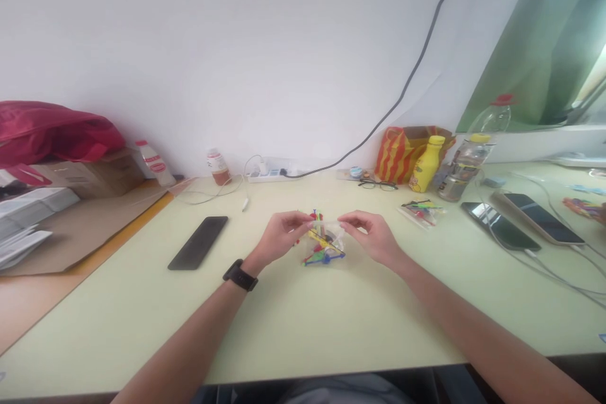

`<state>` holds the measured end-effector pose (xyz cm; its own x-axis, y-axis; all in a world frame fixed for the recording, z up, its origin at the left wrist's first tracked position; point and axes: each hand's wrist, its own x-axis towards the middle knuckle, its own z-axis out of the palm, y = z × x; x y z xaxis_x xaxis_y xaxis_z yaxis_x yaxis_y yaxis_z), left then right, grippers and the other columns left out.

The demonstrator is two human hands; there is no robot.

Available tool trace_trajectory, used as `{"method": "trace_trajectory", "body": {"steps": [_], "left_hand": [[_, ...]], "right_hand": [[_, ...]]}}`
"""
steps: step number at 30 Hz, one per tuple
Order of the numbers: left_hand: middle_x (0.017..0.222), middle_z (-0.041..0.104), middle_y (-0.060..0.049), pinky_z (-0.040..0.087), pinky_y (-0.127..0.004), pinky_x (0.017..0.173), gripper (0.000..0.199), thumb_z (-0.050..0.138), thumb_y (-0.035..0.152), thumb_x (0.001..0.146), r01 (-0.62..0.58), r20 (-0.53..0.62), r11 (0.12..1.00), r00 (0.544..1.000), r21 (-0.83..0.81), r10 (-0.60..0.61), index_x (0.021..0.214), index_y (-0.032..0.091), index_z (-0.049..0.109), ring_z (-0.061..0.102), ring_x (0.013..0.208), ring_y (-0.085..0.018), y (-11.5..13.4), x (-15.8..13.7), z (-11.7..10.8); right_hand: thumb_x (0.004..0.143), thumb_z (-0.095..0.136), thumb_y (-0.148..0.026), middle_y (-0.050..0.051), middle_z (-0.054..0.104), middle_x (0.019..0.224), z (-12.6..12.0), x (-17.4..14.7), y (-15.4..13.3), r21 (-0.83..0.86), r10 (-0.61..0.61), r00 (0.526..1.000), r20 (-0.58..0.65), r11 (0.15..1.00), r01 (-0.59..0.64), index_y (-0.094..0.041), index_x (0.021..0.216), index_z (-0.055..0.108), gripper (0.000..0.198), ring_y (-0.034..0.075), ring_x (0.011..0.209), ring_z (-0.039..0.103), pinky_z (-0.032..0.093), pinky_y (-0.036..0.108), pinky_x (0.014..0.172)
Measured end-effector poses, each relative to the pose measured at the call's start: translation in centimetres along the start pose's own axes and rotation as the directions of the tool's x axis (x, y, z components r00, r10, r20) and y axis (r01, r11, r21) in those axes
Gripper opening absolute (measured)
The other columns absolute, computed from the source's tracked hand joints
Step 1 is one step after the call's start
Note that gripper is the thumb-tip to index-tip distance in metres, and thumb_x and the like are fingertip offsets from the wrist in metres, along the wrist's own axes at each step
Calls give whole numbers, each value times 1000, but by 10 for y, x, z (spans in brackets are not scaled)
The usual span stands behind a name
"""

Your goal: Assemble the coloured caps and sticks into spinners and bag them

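Between my hands is a small clear plastic bag (pixel 326 241) with colourful plastic pieces in yellow, blue, green and red. My left hand (pixel 283 235), with a black watch (pixel 240 275) on the wrist, pinches the left end of the bag's upper edge. At the right end of that edge, my right hand (pixel 372 233) grips it between thumb and fingers. The bag's top is stretched between the two hands, just above the pale green table (pixel 303 322). More red and green pieces show behind the bag, and whether they lie inside it I cannot tell.
A black phone (pixel 199 243) lies to the left. On the right are another bag of colourful pieces (pixel 421 211), glasses (pixel 377 185), a yellow bottle (pixel 426 164) and two phones with cables (pixel 502 225). A power strip (pixel 272 175) sits by the wall.
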<state>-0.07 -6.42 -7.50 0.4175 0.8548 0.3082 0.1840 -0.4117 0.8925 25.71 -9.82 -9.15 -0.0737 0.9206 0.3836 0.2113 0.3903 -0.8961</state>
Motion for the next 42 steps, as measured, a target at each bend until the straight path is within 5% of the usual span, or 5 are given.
{"method": "trace_trajectory", "body": {"steps": [4, 19, 25, 35, 42], "left_hand": [[87, 77, -7, 53, -28, 70, 28, 73, 44, 93, -45, -11, 992, 999, 119, 46, 94, 17, 77, 66, 77, -17, -5, 1, -1], [88, 79, -9, 52, -28, 64, 26, 83, 42, 84, 49, -41, 993, 998, -103, -53, 90, 16, 82, 70, 77, -20, 2, -3, 2], [98, 78, -10, 55, -31, 78, 25, 76, 38, 92, -41, 64, 999, 997, -33, 43, 106, 18, 80, 71, 89, -21, 12, -3, 8], [89, 76, -6, 51, -31, 78, 23, 71, 41, 96, -130, 146, 979, 983, 158, 107, 92, 20, 79, 68, 84, -20, 21, -10, 20], [89, 82, -7, 50, -31, 68, 24, 74, 44, 92, -115, 194, 981, 977, 159, 83, 92, 23, 85, 70, 77, -22, 23, -14, 22]], "right_hand": [[91, 72, -38, 7, 80, 96, 1, 0, 2, -23, -15, 1000, -1, 1000, 15, -21, 99, 82, 21, 23, 87, 74, 59, 37, 82], [86, 80, -35, 8, 78, 90, -5, -1, -3, 69, -71, 997, 29, 995, 69, -21, 92, 84, 16, 22, 84, 70, 55, 36, 76], [89, 77, -39, 5, 74, 91, -4, 0, -6, 22, -40, 991, 128, 999, 37, -23, 113, 79, 29, 20, 85, 68, 55, 34, 77], [93, 71, -38, 6, 71, 85, 1, -8, -24, -84, -131, 973, 188, 985, 149, -21, 87, 79, 19, 19, 77, 60, 49, 32, 69], [92, 72, -47, 4, 68, 76, 0, -10, -34, -113, -54, 945, 323, 989, 95, -20, 81, 79, 29, 17, 70, 58, 47, 30, 64]]}}
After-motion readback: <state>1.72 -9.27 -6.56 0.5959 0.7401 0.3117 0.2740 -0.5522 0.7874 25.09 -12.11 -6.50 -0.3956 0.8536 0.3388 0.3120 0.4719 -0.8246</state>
